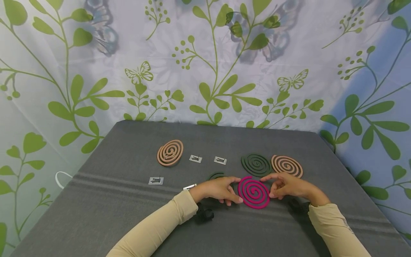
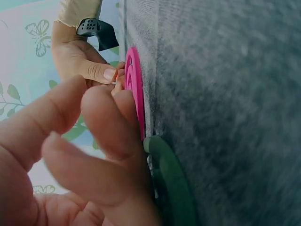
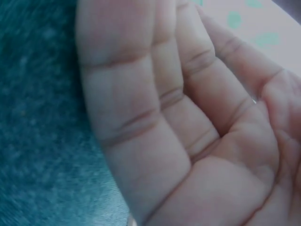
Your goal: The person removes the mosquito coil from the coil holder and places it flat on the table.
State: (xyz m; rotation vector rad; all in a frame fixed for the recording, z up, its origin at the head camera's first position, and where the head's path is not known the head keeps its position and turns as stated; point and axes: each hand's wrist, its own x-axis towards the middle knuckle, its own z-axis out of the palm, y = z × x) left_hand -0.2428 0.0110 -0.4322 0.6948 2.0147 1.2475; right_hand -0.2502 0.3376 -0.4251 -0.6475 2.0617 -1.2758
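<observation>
A bright pink mosquito coil (image 1: 254, 192) lies low over the grey table, between the two hands. My left hand (image 1: 221, 188) holds its left rim, index fingertip towards the top and thumb lower down. On the opposite rim, thumb and index finger of my right hand (image 1: 287, 185) hold the coil. Seen edge-on in the left wrist view, the pink coil (image 2: 135, 89) is close along the cloth. Under the left hand a dark green coil (image 1: 217, 175) is mostly hidden. Curled fingers (image 3: 127, 94) fill the right wrist view, where no coil shows.
Behind the hands lie another green coil (image 1: 256, 165) and a tan coil (image 1: 287, 166); a tan pair of nested spirals (image 1: 170, 152) sits further left. Metal coil stands (image 1: 196, 159) are spread over the left half, one partly behind the left wrist. A patterned curtain (image 1: 205, 64) hangs behind the table.
</observation>
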